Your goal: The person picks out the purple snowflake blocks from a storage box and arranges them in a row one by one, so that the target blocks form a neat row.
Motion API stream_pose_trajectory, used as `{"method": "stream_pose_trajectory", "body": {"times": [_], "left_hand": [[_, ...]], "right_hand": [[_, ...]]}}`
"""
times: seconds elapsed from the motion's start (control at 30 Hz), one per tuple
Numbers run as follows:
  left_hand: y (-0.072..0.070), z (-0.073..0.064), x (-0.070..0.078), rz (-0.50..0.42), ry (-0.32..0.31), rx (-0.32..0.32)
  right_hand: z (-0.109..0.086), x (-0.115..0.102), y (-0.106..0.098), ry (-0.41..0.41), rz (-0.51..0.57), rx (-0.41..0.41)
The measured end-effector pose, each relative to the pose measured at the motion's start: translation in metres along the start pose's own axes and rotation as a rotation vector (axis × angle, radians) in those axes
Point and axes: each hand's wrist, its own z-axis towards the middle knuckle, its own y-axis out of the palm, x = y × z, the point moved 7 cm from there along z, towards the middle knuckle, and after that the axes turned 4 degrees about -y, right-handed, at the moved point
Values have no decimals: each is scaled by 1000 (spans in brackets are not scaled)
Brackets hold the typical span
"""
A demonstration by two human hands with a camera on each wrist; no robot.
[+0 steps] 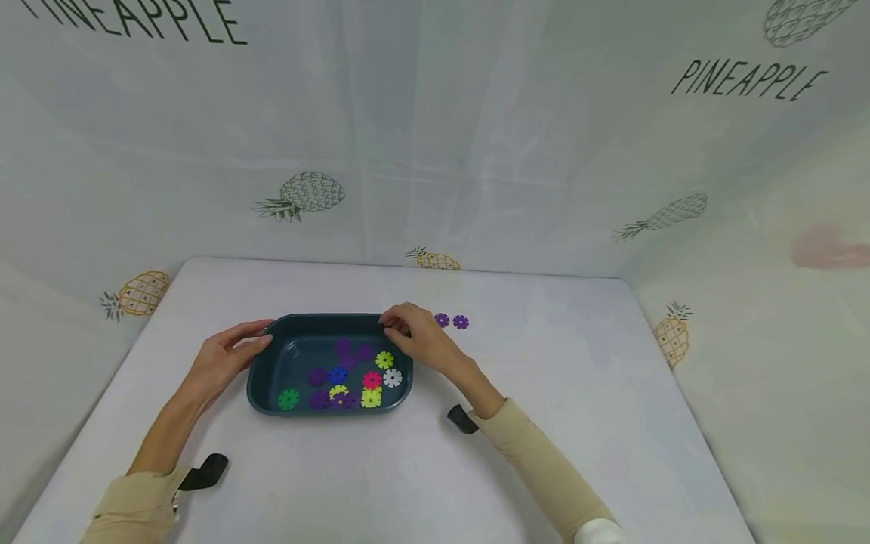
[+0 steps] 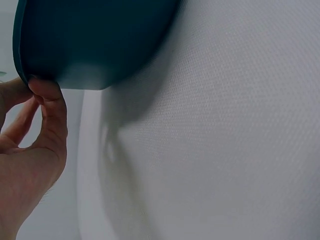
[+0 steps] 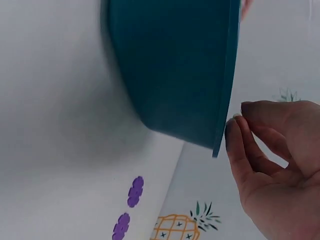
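Observation:
A deep teal plastic tray (image 1: 261, 397) sits at the left middle of the white table, with rounded corners. Inside lie several notched flower-shaped plastic discs: purple, a green disc (image 1: 288, 400), a blue disc (image 1: 337, 375), a red disc (image 1: 371, 379), a white disc (image 1: 392, 378) and yellow ones. My left hand (image 1: 220, 361) pinches the tray's rim at its back left corner; thumb and fingertips show at the wall in the left wrist view. At the back right corner is my right hand (image 1: 423, 336), fingers loosely bent, fingertips right at the rim, thumb near the forefinger.
Two purple discs (image 1: 461, 322) lie on the table (image 1: 544, 355) just beyond my right hand. Behind the table's far edge hangs a pale curtain (image 1: 476, 151) printed with pineapples. A black wrist camera (image 1: 462, 419) sticks out below my right wrist.

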Motion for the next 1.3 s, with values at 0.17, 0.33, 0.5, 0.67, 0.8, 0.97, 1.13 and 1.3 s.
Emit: {"method": "stream_pose_trajectory", "body": {"times": [0.17,0.33,0.5,0.67,0.8,0.97,1.13,1.3], "left_hand": [[1,-1,3,5,-4,-5],[2,-1,5,8,-2,-5],[3,-1,5,12,2,-2],[3,0,2,13,-3,-3],[3,-1,1,17,-4,-3],[2,-1,1,26,6,5],[1,-2,1,30,9,8],[1,-2,1,27,11,9]], "right_hand": [[5,-2,15,-8,19,-58],[8,0,32,5,-46,-114],[9,-3,44,6,-160,-146],[11,-7,52,17,-237,-177],[12,-8,60,21,-283,-194],[12,-8,68,4,-433,-201],[11,-9,72,-31,-572,-201],[12,-8,75,-29,-609,-208]]}}
